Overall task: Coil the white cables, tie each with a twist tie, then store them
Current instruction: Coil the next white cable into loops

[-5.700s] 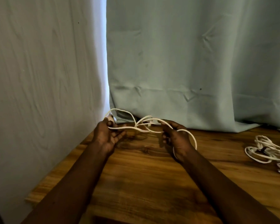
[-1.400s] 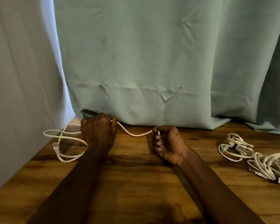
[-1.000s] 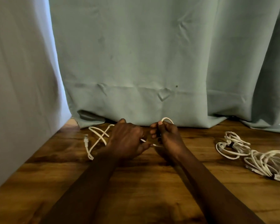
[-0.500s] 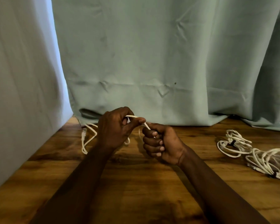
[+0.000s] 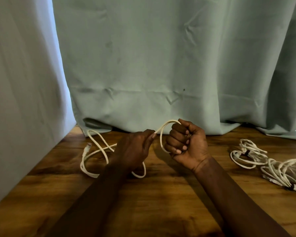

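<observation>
The right hand [image 5: 186, 144] is clenched into a fist around the white cable [image 5: 162, 130]. One loop rises from the top of the fist and returns below the curled fingers. This hand appears to serve as the former on which the coil is built.

The left hand [image 5: 135, 148] pinches the same cable between thumb and fingertips, just beside the loop. This grip lets it feed and steer each length toward the fist.

The uncoiled part of the cable lies in slack curves on the wooden table [image 5: 161, 199], to the left of and under the left forearm. It ends in a plug [image 5: 88, 145] near the table's left edge. Coiling is judged to be at an early stage.

Two finished coils [image 5: 248, 155] lie well apart to the right, each bound by a dark tie [image 5: 247, 153]. A green curtain [image 5: 161, 65] hangs behind.
</observation>
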### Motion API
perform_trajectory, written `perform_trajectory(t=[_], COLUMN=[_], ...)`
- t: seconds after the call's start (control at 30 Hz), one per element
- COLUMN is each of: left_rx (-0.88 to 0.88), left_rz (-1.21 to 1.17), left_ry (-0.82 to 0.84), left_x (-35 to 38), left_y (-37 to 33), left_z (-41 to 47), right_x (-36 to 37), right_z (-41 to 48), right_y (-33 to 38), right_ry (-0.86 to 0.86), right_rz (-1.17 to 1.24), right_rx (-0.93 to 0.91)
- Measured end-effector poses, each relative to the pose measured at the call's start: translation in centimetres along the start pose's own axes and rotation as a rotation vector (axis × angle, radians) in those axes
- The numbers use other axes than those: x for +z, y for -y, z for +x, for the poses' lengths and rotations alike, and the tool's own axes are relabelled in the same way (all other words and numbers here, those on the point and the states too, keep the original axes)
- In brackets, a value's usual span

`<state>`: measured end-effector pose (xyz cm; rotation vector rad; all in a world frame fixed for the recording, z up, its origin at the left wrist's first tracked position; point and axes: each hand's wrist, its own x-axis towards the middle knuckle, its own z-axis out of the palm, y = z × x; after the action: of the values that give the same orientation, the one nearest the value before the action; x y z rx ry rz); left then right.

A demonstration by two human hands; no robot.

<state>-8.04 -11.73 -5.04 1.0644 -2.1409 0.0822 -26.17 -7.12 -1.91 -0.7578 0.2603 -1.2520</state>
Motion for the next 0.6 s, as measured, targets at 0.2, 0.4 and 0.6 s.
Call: perform_trajectory(t=[0.2, 0.4, 0.6], left_rx=[0.031, 0.120, 0.189], left_rz=[0.345, 0.395, 0.264], left_ry=[0.351, 0.414, 0.484], left_x=[0.5, 0.8, -1.6], left_y=[-3.7, -3.9, -4.8], left_z=[-0.2, 0.0, -0.1], right_x=[-0.3, 0.3, -0.6], right_z=[0.2, 0.7, 0.3], right_y=[0.6, 0.3, -1.8], right_ry=[-0.142, -0.283, -0.457], right_rz=[0.109, 0.023, -1.218], right_rx=[-0.197, -0.348, -0.345])
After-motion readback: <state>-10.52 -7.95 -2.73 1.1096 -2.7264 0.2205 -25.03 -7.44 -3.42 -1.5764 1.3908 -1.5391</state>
